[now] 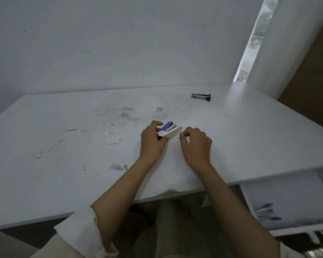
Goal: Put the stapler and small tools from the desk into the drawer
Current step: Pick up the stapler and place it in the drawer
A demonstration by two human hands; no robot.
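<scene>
White walls close in the scuffed white desk (82,146), with a bright gap at the back right corner. Near the middle of the desk, somewhat toward the front edge, the stapler (169,131) lies with its white top and blue body; the left hand (152,141) is wrapped around its rear end, fingers curled over it. The right hand (195,142) sits just beside the stapler's nose with thumb and forefinger pinched narrowly together, perhaps on something tiny, though I cannot tell what. A small silver tool with a purple end (201,96) lies well apart, toward the back right corner. Below the front right edge, the drawer (287,192) stands open with blue items (267,213) inside. The stapler is likely stiff, compact and fairly light, its smooth plastic a bit slippery; its hinged top may flap open, so gripping it across the middle, top and base squeezed together, looks safest.
</scene>
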